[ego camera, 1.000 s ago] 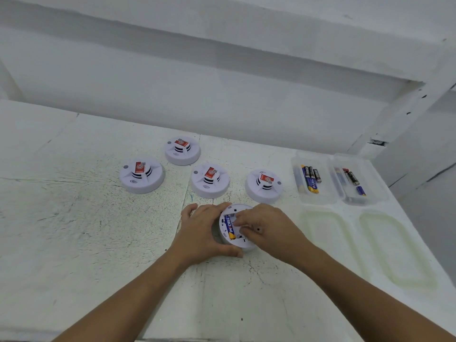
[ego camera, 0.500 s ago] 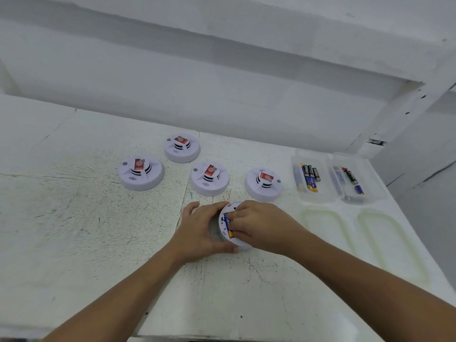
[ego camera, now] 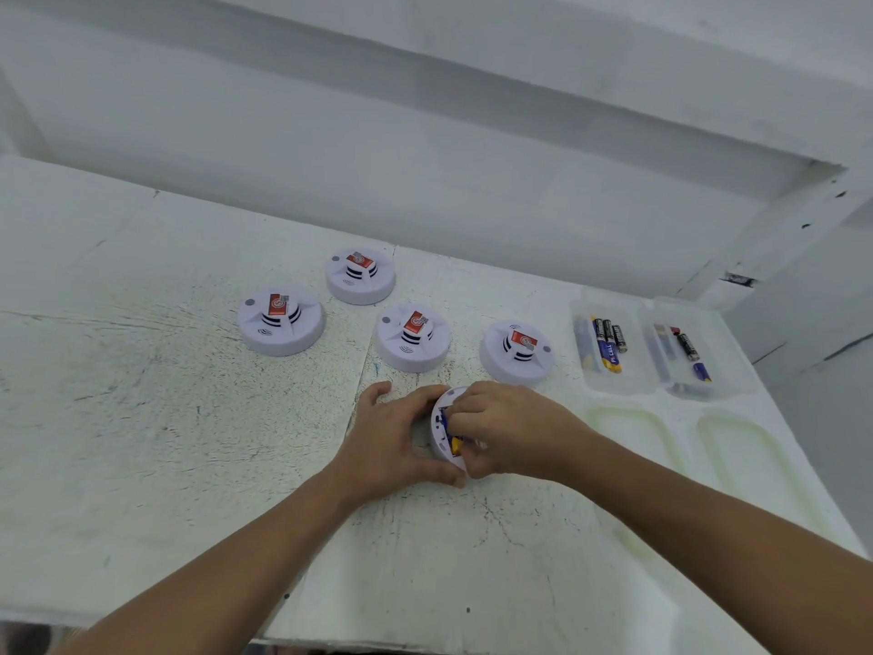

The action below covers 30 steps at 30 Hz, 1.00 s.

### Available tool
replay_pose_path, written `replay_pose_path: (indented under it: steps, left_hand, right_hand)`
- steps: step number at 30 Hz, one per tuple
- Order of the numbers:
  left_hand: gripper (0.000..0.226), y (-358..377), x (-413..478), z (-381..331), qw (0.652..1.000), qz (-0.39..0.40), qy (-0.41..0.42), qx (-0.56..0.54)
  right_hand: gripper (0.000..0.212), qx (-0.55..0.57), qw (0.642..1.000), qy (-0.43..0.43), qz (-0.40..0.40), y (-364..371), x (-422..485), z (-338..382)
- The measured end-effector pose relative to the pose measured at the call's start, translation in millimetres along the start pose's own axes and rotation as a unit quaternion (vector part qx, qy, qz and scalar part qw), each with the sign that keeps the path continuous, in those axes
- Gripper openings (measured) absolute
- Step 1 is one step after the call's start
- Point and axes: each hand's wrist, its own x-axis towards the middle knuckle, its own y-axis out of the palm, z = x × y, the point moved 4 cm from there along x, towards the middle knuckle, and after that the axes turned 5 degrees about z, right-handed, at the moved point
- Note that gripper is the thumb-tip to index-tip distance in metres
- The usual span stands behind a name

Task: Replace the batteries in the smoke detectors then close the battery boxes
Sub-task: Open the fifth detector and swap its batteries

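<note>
Only the arms and hands of the person show. The left forearm [ego camera: 226, 564] is bare along its whole visible length, from the lower edge of the view up to the wrist. It is smooth and slim, narrowing toward the hand. The right forearm [ego camera: 699, 527] is bare likewise and looks broader where it meets the frame edge. The left hand [ego camera: 387, 442] is bare, with plain skin over fingers and thumb. The right hand [ego camera: 512, 427] is bare too — its knuckles show as soft ridges across the back. The fingernails are too small to make out.
</note>
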Motion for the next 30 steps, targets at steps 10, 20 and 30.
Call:
replay_pose_path:
  steps: [10,20,30]
  left_hand:
    - [0.095,0,-2,0,1.0,-0.007,-0.008,0.004]
    - [0.099,2,-5,-4,0.999,-0.028,-0.027,0.031]
    - [0.093,5,-4,-6,0.997,-0.052,-0.041,0.043]
  right_hand:
    - [0.017,0.12,0.989,0.085,-0.031,-8,-17,-1]
    - [0.019,0.279,0.929,0.217,-0.109,-9,-36,-15]
    - [0.012,0.338,0.732,0.507,-0.304,-35,-122,-166]
